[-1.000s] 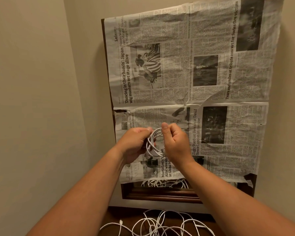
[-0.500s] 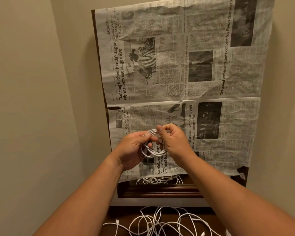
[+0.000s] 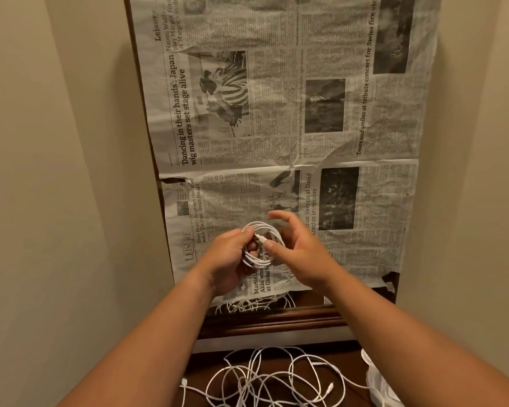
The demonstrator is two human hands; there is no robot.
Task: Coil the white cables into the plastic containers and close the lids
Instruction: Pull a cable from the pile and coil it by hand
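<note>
I hold a small round coil of white cable up in front of the newspaper. My left hand grips the coil's left side, fingers threaded through its middle. My right hand is beside the coil on the right, its thumb touching the cable's plug end and its fingers spread straight and loose above. A tangle of loose white cables lies on the dark wooden surface below my arms. At the bottom right edge a clear plastic container is partly in view.
A mirror in a dark wooden frame leans against the beige wall, mostly covered by sheets of newspaper. The uncovered strip of glass reflects more cable. Walls close in on the left and right.
My right hand has let go of its pinch on the coil's top and opened its fingers. The coil now sits finished in my left hand. The camera has tilted down a little.
</note>
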